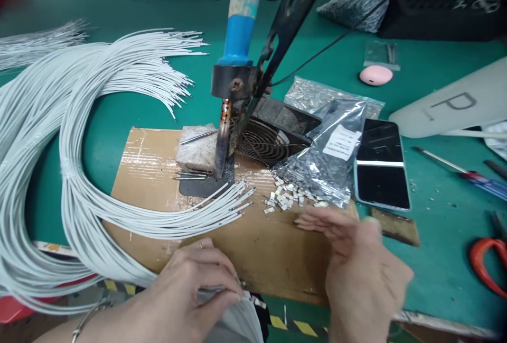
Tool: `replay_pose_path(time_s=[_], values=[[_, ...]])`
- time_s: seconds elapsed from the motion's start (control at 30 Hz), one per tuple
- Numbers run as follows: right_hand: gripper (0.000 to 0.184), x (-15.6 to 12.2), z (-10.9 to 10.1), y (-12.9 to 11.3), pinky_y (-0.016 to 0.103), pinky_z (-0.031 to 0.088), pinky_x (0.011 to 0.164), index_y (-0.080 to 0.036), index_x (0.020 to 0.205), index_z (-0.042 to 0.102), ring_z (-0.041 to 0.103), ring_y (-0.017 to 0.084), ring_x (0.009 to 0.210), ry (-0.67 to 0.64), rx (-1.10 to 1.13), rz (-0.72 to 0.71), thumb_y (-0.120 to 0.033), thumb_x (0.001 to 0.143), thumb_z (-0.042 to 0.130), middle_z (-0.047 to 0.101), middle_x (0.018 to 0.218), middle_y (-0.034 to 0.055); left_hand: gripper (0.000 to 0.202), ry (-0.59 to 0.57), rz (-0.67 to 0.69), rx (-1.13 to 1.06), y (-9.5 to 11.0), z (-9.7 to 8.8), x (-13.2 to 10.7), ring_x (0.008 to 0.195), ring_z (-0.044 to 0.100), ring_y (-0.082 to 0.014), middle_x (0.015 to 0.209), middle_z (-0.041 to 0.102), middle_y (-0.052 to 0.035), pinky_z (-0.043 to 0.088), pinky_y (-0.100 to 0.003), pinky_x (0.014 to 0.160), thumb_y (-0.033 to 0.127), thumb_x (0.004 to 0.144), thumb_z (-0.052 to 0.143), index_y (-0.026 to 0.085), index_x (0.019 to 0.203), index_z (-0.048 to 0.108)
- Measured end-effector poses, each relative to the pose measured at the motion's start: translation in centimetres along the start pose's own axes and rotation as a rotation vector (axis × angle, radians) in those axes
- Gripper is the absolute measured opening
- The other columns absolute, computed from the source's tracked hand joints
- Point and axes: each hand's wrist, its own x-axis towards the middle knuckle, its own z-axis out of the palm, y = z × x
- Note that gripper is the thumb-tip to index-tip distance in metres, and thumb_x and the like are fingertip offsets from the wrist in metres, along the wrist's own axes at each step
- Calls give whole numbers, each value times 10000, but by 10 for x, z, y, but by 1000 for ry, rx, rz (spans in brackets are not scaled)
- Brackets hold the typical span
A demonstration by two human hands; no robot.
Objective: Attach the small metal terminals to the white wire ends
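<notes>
My left hand (198,279) is closed round a thin bundle of white wires (233,300) at the near edge of a cardboard sheet (269,248). My right hand (356,258) hovers over the cardboard's right side with its fingers stretched out toward a heap of small white metal pieces (285,197); it holds nothing. A fan of white wire ends (222,208) lies on the cardboard in front of a blue-handled soldering iron (237,42) held upright in a stand.
A large coil of white wires (59,147) fills the left. A small fan (261,139), bags of metal pieces (332,147), a phone (382,163), a pink round object (375,74), a screwdriver (463,174) and red-handled pliers (487,263) lie on the green table.
</notes>
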Motion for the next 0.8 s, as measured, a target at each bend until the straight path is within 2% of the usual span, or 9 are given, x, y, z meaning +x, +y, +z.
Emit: replay_pose_path(time_s=[0.1, 0.17, 0.2, 0.27, 0.37, 0.47, 0.6, 0.67, 0.8], values=[[450, -4, 5, 1, 342, 576, 695, -177, 866, 828, 726, 204, 714, -89, -142, -61, -506, 1021, 562, 804, 830, 64, 244, 139, 81, 121, -16, 0, -9, 856, 757, -190, 1003, 774, -81, 612, -276, 740, 96, 976, 567, 221, 1041, 766], [418, -5, 9, 0, 316, 589, 677, -192, 865, 834, 718, 188, 696, -139, -186, -115, -474, 1024, 569, 796, 810, 52, 246, 385, 154, 323, -31, -1, -16, 836, 759, -194, 981, 762, -90, 618, -273, 732, 71, 970, 571, 208, 1092, 734], [390, -5, 10, 0, 306, 597, 673, -199, 877, 835, 719, 183, 698, -156, -212, -141, -447, 1027, 574, 794, 813, 48, 254, 450, 152, 477, -38, -2, -19, 823, 754, -194, 970, 754, -82, 614, -271, 721, 68, 964, 591, 219, 1120, 724], [331, -5, 11, -1, 294, 610, 664, -206, 896, 836, 730, 183, 708, -172, -248, -169, -405, 1018, 601, 796, 825, 45, 253, 520, 193, 736, -49, -5, -24, 783, 752, -195, 937, 738, -72, 602, -269, 696, 77, 964, 601, 226, 1133, 715], [303, -5, 10, -2, 285, 623, 642, -203, 896, 836, 742, 183, 689, -185, -277, -199, -377, 1010, 616, 798, 813, 45, 213, 540, 259, 923, -54, -7, -24, 751, 746, -198, 907, 731, -70, 592, -283, 697, 65, 970, 581, 203, 1094, 687], [249, -4, 9, -3, 275, 619, 621, -194, 880, 815, 744, 181, 671, -203, -356, -289, -324, 996, 637, 794, 796, 40, 188, 498, 246, 917, -47, -8, -20, 765, 723, -212, 890, 719, -71, 585, -314, 727, 46, 976, 549, 185, 1056, 649], [80, 0, 10, -2, 255, 583, 580, -203, 889, 785, 696, 154, 628, -274, -436, -416, -229, 923, 717, 768, 796, 21, 209, 363, 122, 656, -32, -16, -22, 935, 695, -240, 984, 691, -83, 575, -357, 857, 58, 1001, 479, 208, 1047, 617], [69, 3, 10, 0, 255, 576, 580, -203, 907, 780, 668, 143, 615, -341, -471, -485, -211, 917, 712, 753, 802, 21, 219, 271, 47, 496, -24, -25, -26, 1006, 698, -234, 1051, 691, -83, 576, -330, 873, 74, 1007, 451, 229, 1064, 595], [72, 7, 8, -1, 270, 560, 596, -198, 931, 742, 660, 152, 636, -442, -542, -578, -203, 941, 672, 729, 818, 30, 264, -2, -54, 277, -6, -38, -24, 918, 727, -211, 1061, 735, -44, 570, -265, 759, 158, 993, 530, 285, 1221, 572]])
